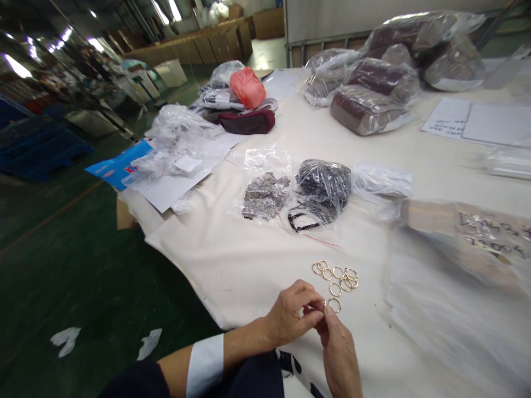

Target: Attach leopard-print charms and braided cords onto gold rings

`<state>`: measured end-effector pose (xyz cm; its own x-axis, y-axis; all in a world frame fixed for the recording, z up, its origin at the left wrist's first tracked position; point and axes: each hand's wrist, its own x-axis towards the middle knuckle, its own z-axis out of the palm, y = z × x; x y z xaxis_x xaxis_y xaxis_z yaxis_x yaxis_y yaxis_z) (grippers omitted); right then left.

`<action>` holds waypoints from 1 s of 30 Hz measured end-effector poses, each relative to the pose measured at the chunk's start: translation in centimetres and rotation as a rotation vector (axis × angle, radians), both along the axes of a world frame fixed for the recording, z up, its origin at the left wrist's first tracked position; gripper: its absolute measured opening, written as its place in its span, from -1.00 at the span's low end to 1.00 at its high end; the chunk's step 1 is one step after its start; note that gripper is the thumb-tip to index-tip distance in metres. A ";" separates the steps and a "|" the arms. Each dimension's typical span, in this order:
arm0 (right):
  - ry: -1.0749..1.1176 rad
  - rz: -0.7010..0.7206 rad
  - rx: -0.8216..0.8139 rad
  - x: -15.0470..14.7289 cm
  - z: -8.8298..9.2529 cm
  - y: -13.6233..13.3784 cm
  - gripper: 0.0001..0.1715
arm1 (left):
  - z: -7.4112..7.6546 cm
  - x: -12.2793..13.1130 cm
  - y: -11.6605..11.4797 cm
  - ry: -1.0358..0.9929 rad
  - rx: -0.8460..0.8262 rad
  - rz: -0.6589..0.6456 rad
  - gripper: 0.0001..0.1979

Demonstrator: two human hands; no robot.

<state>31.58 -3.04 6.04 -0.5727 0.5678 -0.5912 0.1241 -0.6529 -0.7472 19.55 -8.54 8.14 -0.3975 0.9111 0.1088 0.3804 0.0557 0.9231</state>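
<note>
My left hand (292, 312) and my right hand (338, 348) meet at the table's near edge, fingertips pinched together. Between them shows a small gold glint, which looks like a gold ring (324, 304) seen nearly edge-on; the fingers hide most of it. Just past my right fingertips is another gold ring (334, 299). Beyond it several more thin gold rings (338, 272) lie loose on the white cloth, some overlapping.
Farther back lie a clear bag of brown chain-like pieces (266, 194) and a clear bag of black material (324, 185). Wrapped brown bags (367, 108) are piled behind. A plastic-covered package (452, 232) lies right; plastic wrap and paper (174, 177) sit left, near the table's edge.
</note>
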 end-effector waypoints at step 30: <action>0.139 -0.112 -0.349 -0.4 1.2 1.4 -0.50 | -0.4 -0.8 1.2 -0.685 -0.209 -0.079 -0.72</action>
